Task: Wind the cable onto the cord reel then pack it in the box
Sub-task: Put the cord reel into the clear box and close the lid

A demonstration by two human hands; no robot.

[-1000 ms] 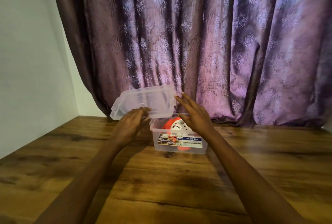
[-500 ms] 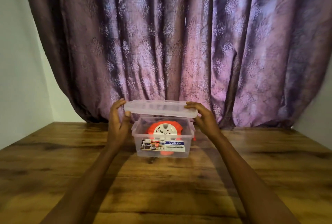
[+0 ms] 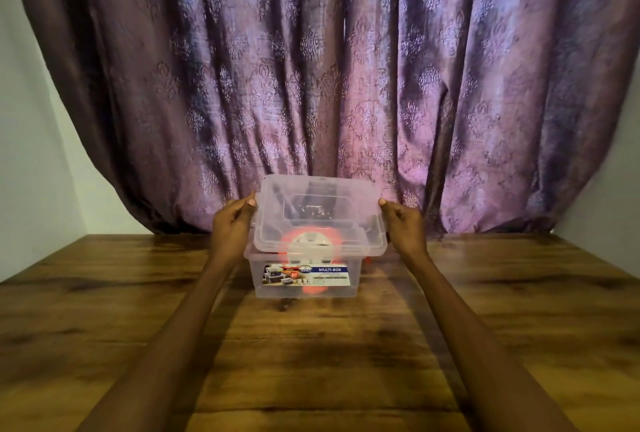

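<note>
Fingers (image 3: 250, 203) of our left hand (image 3: 231, 230) were curled on the left edge of the clear lid (image 3: 320, 215), and our right hand (image 3: 404, 228) pinched its right edge in the same way — both hands grasping, neither released. We held the lid tilted, its far edge raised toward the curtain (image 3: 311, 68) and its near edge low over the front rim of the box (image 3: 304, 288); whether that near edge already touched the rim we could not tell.

We judged the winding finished and the packing nearly so: this was the closing step. The next move would call for lowering the far edge until the lid lay level, lining its corners up with the rim, then pressing down all round so it seated.

Inside the clear box, which stood on the wooden tabletop (image 3: 311, 362) near the curtain, sat the orange cord reel (image 3: 313, 241), its pale round face turned toward us — seen partly through the lid and partly behind the printed label on the near wall. Of the cable itself we could make out little.
</note>
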